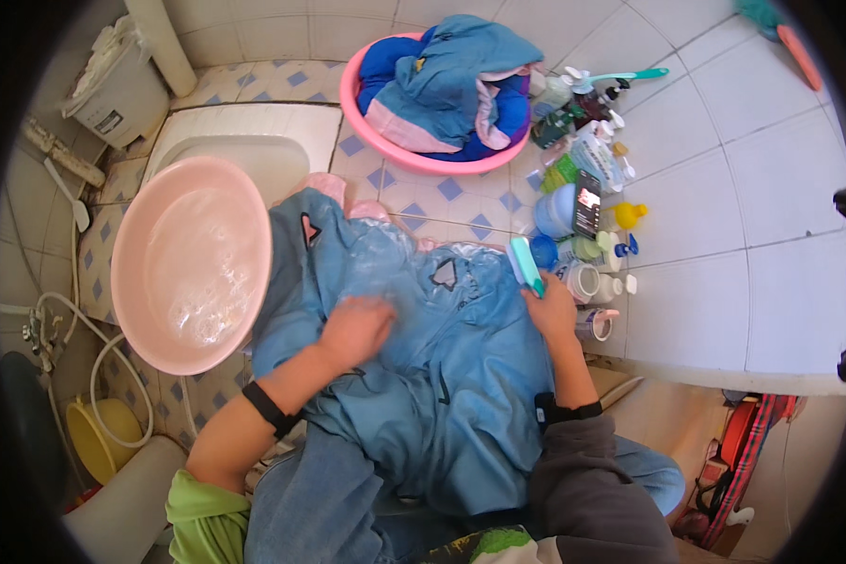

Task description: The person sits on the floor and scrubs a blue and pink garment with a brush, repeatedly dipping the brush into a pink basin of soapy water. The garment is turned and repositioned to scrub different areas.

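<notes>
A wet blue garment (423, 366) with pink lining and dark-outlined patches is spread before me and over my knees. Pale suds or wet sheen show along its far part. My left hand (359, 326) is on or just above the cloth, left of its middle; motion blur hides whether its fingers grip the fabric. In my right hand (551, 310) is a teal-handled scrub brush (526, 265), held up at the garment's right edge with its pale bristles facing left. To the left a pink basin (192, 268) contains sudsy water.
Another pink basin (437, 163) holds blue and pink clothes (458, 84). Bottles and jars (592, 151) line the right wall, with a smartphone (588, 203) propped among them. A squat toilet (254, 151), a bin (123, 92), a yellow bucket (102, 437) and a hose (95, 381) are leftward.
</notes>
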